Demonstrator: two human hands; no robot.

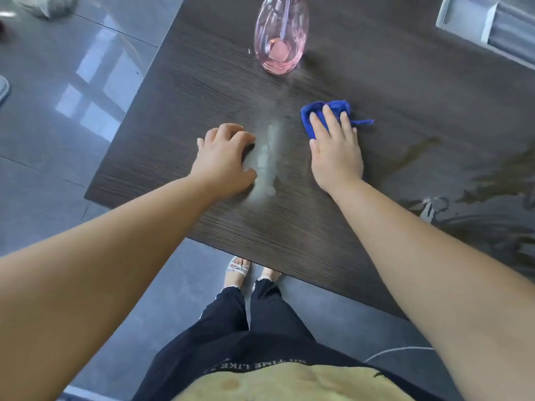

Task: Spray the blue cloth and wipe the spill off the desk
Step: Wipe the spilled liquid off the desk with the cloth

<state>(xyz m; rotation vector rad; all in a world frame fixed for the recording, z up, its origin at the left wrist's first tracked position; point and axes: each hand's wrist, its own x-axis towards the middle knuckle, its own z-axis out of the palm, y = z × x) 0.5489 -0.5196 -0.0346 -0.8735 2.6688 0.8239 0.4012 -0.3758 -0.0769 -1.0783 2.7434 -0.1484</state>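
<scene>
A whitish wet spill streaks the dark wood desk between my hands. My right hand lies flat on the bunched blue cloth, pressing it to the desk just right of the spill. Only the cloth's far part and a loose thread show past my fingers. My left hand rests on the desk at the spill's left edge, fingers curled down, holding nothing. A pink see-through spray bottle stands upright farther back; its top is cut off by the frame.
A grey tray or box sits at the desk's far right corner. Glossy reflections cover the desk's right side. The desk's near edge runs diagonally above my feet. Grey tiled floor lies to the left.
</scene>
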